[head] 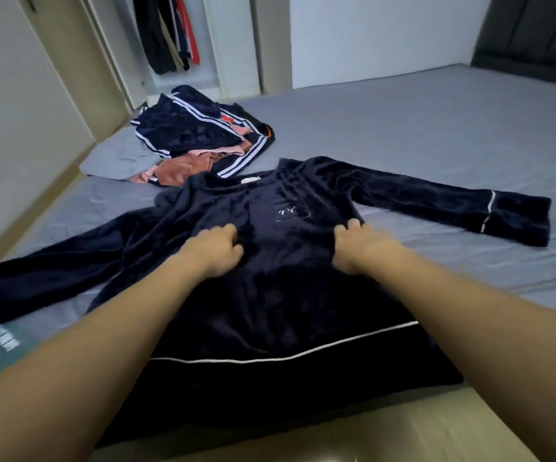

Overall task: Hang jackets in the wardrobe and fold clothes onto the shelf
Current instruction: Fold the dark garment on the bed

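Navy velour top lay face up on the bed, hem nearest the person and hanging over the mattress edge, collar far. Its long axis ran away from the camera; both sleeves were spread out sideways, left sleeve toward the near-left corner, right sleeve toward the far right.

Left hand sat on the chest area left of centre, fingers curled into the pile, looked like it was bunching the fabric. Right hand was at the right side seam just below the armpit, fingers curled and pinching the cloth there. Both hands were about level across the torso, well short of the collar.

Judgement: a fold comes next. The right sleeve lies straight out from the right hand, so that hand is the nearer one to bring it in across the body. The left sleeve is the left hand's job.

Beyond the collar, touching it or nearly so: pile of unfolded clothes, striped navy pieces on pink and grey. Farther back, open wardrobe with garments hanging.
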